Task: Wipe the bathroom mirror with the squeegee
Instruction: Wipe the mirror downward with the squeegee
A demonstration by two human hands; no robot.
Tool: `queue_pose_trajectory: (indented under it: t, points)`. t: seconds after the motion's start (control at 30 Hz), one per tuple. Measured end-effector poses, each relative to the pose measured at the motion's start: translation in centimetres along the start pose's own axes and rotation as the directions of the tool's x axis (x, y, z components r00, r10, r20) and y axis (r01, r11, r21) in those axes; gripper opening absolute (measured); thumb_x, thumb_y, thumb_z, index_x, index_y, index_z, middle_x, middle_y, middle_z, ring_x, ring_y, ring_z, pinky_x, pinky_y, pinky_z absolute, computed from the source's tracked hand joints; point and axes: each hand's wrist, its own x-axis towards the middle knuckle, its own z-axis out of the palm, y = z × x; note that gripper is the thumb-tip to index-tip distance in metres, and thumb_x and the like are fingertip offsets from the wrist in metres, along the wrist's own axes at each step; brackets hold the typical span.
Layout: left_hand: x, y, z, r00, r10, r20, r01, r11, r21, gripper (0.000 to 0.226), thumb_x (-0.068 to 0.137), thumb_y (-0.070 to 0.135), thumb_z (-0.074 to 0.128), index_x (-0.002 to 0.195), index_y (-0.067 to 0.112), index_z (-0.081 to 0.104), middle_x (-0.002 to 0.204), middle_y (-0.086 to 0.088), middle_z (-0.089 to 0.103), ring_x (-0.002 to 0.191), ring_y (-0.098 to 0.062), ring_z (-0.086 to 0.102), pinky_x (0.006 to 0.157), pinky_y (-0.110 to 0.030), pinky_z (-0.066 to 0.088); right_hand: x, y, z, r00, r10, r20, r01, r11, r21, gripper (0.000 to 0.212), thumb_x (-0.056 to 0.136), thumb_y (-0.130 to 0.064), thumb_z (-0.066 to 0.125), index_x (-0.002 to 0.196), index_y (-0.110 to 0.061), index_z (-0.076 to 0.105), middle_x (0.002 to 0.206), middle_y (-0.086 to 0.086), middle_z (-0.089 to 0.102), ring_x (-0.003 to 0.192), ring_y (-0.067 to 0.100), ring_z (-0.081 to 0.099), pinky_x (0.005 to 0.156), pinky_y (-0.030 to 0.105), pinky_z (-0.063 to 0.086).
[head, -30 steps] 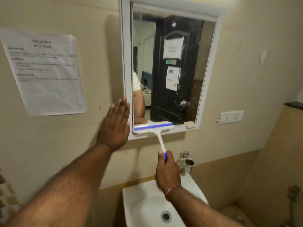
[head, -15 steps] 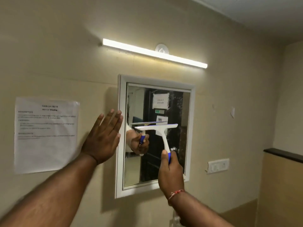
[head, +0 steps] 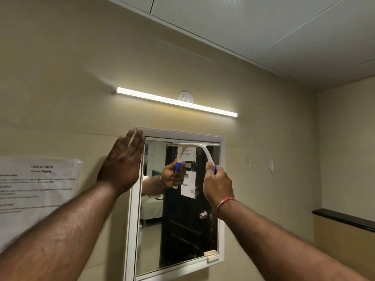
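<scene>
1. White plastic squeegee with blue grip [head: 199, 146]: the blade lies horizontal on the glass at the very top of the white-framed rectangular wall mirror [head: 221, 199]. It covers the right half, just under the top rail. I read this as the start position for a top-down pull, so any water runs ahead of the blade.
2. Right hand [head: 218, 183]: fingers are wrapped round the blue grip, thumb pointing up toward the neck. The handle angles off the glass toward the person, probably to keep the rubber edge tilted and loaded.
3. Left hand [head: 121, 165]: flat, fingers straight and together, holding nothing. The fingertips sit at the mirror's top-left corner and the palm is over the wall beside the frame. It looks like bracing, but I can't tell whether it steadies the body or the mirror.
4. Glass: there are faint streaks right of centre, over the reflected dark door. The blade doesn't span the full width, so the left strip likely needs its own pass.
5. Surroundings:
   - A lit white tube lamp [head: 176, 102] is on the wall above the mirror.
   - A printed paper sheet [head: 36, 189] is fixed to the wall at left.
   - A small beige block [head: 211, 256] sits in the frame's bottom-right corner.
   - A black ledge [head: 345, 218] is on the far right.
</scene>
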Motion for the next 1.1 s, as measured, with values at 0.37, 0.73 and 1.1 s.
queue_pose_trajectory:
  t: [0.37,0.73,1.1]
  points:
    - [-0.8,1.1,1.6,0.999,-0.052,-0.013,0.051,0.997,-0.063,0.093,0.096,-0.006,0.038,0.179,0.007,-0.001,0.189,-0.013,-0.010,0.177,-0.032,-0.004,0.142,-0.057,0.018,1.7,0.8,0.5,0.999,0.036,0.012,-0.036,0.999,-0.019,0.042,0.116,-0.052,0.038,0.104,-0.019,0.061,0.084,0.001,0.061,0.071,0.013,0.058,0.060,0.027,0.041]
    - [-1.1,0.9,1.7,0.998,-0.062,-0.027,0.061,0.997,-0.058,0.084,0.100,0.009,0.023,0.180,0.011,-0.002,0.190,-0.011,-0.008,0.177,-0.031,0.001,0.142,-0.059,0.014,2.7,1.1,0.7,0.999,0.038,-0.011,-0.038,0.999,-0.026,0.040,0.115,-0.055,0.038,0.103,-0.024,0.059,0.092,0.005,0.066,0.079,0.019,0.064,0.073,0.037,0.057]
    - [-1.3,1.6,1.5,0.996,-0.086,-0.031,0.082,0.991,-0.110,0.089,0.105,-0.001,0.045,0.180,0.011,-0.002,0.190,-0.010,-0.008,0.177,-0.029,-0.001,0.142,-0.059,0.013,2.9,1.8,0.2,0.998,0.058,0.002,-0.057,0.997,-0.050,0.043,0.115,-0.057,0.035,0.111,-0.022,0.061,0.098,0.006,0.066,0.082,0.019,0.063,0.066,0.033,0.051]
